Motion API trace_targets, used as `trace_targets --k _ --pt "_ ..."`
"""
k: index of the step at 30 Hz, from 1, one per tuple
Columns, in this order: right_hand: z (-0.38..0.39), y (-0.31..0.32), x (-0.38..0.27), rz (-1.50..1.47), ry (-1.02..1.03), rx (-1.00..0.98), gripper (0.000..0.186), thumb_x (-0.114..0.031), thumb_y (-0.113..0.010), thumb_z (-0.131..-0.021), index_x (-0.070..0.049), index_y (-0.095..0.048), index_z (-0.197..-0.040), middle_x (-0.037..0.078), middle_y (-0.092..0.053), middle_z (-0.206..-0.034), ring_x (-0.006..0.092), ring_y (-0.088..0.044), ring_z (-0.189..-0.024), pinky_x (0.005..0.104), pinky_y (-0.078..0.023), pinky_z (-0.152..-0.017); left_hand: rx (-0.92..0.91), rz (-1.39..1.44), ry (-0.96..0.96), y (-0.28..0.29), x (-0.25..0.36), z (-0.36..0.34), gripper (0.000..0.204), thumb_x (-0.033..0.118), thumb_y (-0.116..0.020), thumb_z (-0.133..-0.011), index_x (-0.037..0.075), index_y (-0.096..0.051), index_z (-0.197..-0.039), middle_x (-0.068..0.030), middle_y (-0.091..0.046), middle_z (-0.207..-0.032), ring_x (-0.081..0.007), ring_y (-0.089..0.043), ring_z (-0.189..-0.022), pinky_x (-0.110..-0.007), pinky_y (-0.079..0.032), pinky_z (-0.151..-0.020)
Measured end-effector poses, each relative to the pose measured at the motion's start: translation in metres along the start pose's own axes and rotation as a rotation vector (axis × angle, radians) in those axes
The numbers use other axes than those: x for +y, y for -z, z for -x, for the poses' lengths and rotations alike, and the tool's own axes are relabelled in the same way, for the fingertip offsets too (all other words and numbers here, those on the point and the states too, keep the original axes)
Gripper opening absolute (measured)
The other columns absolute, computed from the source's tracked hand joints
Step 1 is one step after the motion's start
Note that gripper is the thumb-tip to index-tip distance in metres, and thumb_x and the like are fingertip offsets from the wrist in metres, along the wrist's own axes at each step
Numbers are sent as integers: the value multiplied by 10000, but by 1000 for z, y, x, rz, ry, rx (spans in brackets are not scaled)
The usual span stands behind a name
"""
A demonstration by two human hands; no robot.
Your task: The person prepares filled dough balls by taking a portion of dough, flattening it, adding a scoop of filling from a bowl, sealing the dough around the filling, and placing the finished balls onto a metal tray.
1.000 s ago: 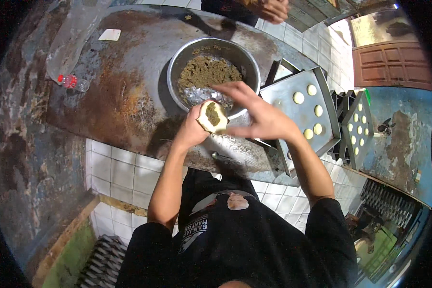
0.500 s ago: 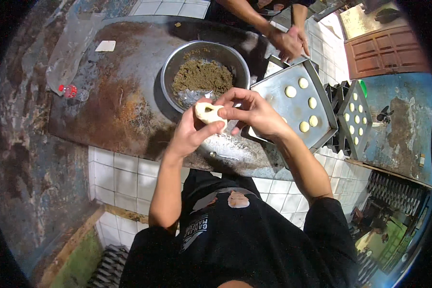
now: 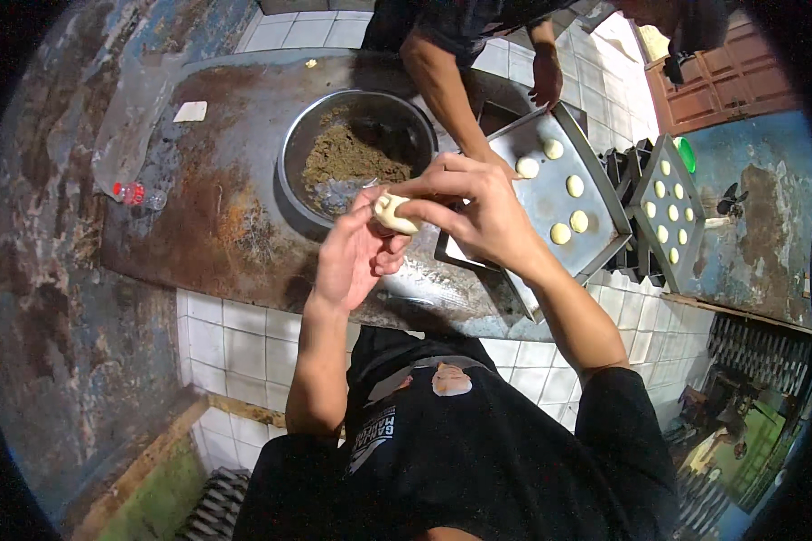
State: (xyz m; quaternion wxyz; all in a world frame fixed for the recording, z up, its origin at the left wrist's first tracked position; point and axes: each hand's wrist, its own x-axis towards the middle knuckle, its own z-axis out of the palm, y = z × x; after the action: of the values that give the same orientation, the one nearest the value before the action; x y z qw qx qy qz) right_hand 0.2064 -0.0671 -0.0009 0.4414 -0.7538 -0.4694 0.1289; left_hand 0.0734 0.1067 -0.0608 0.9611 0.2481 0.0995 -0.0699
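A small piece of pale dough (image 3: 395,215) is held between my two hands, just past the near rim of a steel bowl. My left hand (image 3: 352,248) cups it from the left with curled fingers. From the right, my right hand (image 3: 474,209) pinches the dough's folded top edge between thumb and fingers. Brown crumbly filling (image 3: 347,158) lies in the wide steel bowl (image 3: 289,149), along with a piece of clear plastic. To the right, a metal baking tray (image 3: 537,212) carries several round, pale dough balls (image 3: 575,186).
Across the table a co-worker's arm (image 3: 456,108) reaches onto the tray; their other hand (image 3: 547,79) is by its far corner. Another tray (image 3: 650,236) of dough balls rests on stacked tins at right. A red-capped bottle (image 3: 133,193) and white card (image 3: 190,112) lie left on the worn table (image 3: 198,180).
The dough, open with a hole before, is now gathered and folded at the top. The co-worker has leaned in, hands parted, one arm now reaching onto the tray. My view has shifted slightly.
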Motion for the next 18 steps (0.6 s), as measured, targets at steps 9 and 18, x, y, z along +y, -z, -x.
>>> trace_targets --k 9,18 --pt "53 49 9 166 171 168 654 -312 -911 -806 -96 -709 -1389 121 -661 -1167 250 -666 -1104 390 -563 -918 317 -493 -195 -56 -65 -38 303 278 -597 -1031 86 -586 -1265 2 -640 -1037 -32 -559 -797 -196 -424 -589" --pt "132 58 74 -1359 -565 341 289 -150 -717 -1025 -15 -694 -1280 85 -738 -1104 175 -742 -992 286 -652 -763 295 -723 -313 -130 -108 -79 311 84 -727 -998 46 -524 -1230 -59 -716 -1037 -86 -686 -810 -188 -475 -587"
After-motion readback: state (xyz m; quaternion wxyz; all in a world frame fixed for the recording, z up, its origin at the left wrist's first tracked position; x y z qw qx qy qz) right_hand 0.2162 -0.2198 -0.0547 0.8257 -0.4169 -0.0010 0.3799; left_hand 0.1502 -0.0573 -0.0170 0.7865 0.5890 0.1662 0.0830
